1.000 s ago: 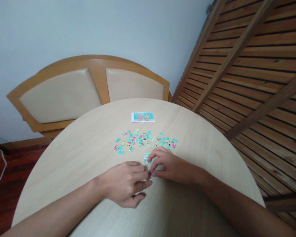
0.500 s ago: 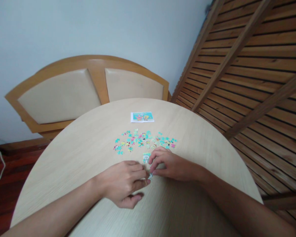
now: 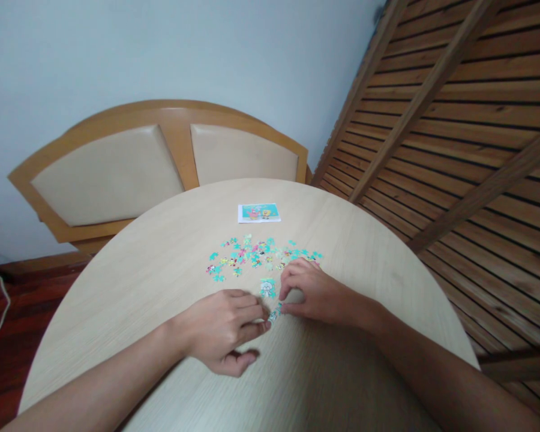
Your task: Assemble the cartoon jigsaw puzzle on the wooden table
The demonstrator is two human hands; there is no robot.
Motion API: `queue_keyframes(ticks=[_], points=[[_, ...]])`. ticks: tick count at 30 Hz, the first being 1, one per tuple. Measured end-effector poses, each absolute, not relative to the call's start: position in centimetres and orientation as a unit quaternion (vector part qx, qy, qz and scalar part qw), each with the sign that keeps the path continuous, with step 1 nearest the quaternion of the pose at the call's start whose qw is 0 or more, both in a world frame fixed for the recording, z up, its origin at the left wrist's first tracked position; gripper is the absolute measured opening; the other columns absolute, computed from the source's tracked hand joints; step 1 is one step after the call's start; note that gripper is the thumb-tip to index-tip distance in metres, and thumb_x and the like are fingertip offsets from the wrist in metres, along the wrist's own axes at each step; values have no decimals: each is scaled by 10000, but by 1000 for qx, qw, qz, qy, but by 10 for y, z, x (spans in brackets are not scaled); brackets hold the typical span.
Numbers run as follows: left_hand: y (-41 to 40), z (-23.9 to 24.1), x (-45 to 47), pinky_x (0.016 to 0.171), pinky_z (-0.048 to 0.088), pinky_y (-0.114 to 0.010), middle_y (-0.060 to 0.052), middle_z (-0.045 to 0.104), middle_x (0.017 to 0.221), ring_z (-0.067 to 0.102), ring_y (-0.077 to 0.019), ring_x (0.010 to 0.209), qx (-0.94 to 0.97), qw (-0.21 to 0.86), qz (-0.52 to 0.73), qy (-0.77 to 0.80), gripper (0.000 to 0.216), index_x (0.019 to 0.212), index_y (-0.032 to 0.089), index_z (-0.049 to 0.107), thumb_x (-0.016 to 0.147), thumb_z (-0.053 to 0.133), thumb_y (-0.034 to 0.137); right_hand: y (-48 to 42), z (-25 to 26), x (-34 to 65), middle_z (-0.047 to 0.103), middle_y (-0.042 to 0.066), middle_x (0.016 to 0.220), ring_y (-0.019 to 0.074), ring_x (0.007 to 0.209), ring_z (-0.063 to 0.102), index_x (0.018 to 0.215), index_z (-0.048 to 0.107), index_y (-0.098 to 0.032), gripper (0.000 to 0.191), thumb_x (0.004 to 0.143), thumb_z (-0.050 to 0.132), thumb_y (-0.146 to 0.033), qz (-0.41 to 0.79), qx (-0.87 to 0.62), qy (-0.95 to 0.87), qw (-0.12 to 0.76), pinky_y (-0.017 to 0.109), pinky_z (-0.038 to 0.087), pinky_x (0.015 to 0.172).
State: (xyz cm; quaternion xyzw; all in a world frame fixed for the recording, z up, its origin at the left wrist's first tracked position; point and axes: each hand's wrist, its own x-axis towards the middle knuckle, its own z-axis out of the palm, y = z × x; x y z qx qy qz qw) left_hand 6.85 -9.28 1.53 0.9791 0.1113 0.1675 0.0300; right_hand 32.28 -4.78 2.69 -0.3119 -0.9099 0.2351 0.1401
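On the pale round table [image 3: 162, 288], a small joined block of jigsaw pieces [image 3: 267, 288] shows part of a cartoon face. Closer to me lies a small slanted group of jigsaw pieces [image 3: 275, 313]. My left hand [image 3: 225, 333] rests palm down beside this group, its fingertips at the left edge and its thumb spread away. At the other side is my right hand [image 3: 317, 295], thumb tip close by the group's right end. Its index finger curves above, apart from the thumb, and nothing shows between them.
Beyond my hands, many loose jigsaw pieces [image 3: 256, 255] in teal, pink and yellow lie scattered. A picture card [image 3: 261, 213] with cartoon figures is farther back. Past the table stands a padded wooden chair back [image 3: 175, 114], and a slatted wooden panel [image 3: 459, 138] leans at the right.
My right hand's fingers have lifted and parted from the thumb, moving slightly right and away. More of the small slanted group now shows. My left hand has shifted only slightly.
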Motion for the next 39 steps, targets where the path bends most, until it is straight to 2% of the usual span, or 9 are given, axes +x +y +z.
queue_keyframes(ticks=[4, 12, 19, 24, 31, 39], points=[[-93, 15, 69, 817, 590, -432, -133, 703, 981, 667, -278, 958, 980, 29, 166, 110, 334, 1156, 113, 631, 895, 530, 296, -46, 27, 323, 698, 26, 972, 225, 1050, 571, 833, 772, -222, 121, 869, 784, -336, 236, -292, -918, 126, 399, 358, 987], [-93, 17, 68, 824, 585, -432, -133, 699, 998, 660, -277, 934, 981, 21, 155, 112, 330, 1153, 108, 638, 913, 521, 303, -44, 22, 321, 683, 37, 991, 211, 1036, 565, 928, 792, -236, 113, 931, 714, -317, 229, -245, -934, 123, 378, 371, 962], [-92, 17, 69, 761, 579, -422, -129, 693, 977, 653, -276, 887, 981, 21, 158, 110, 342, 1166, 108, 635, 905, 525, 299, -45, 19, 318, 672, 36, 947, 205, 1003, 565, 941, 786, -242, 139, 966, 660, -297, 238, -223, -936, 130, 367, 378, 954], [-92, 17, 69, 794, 581, -423, -137, 714, 1049, 659, -280, 942, 982, 35, 150, 108, 379, 1218, 106, 606, 904, 516, 297, -44, 16, 318, 683, 37, 935, 202, 1003, 567, 960, 778, -243, 174, 994, 615, -295, 241, -204, -939, 137, 371, 375, 970], [-93, 19, 69, 852, 578, -422, -137, 727, 1102, 661, -275, 983, 982, 50, 152, 104, 360, 1201, 114, 611, 894, 522, 281, -43, 15, 316, 700, 47, 943, 215, 1010, 572, 946, 768, -222, 182, 981, 635, -341, 227, -224, -936, 150, 370, 384, 956], [-93, 19, 70, 818, 577, -426, -128, 728, 1028, 664, -271, 929, 982, 38, 156, 104, 382, 1206, 108, 620, 885, 534, 297, -44, 18, 316, 699, 49, 936, 225, 1013, 571, 916, 749, -208, 220, 985, 625, -376, 225, -244, -932, 143, 373, 389, 941]])
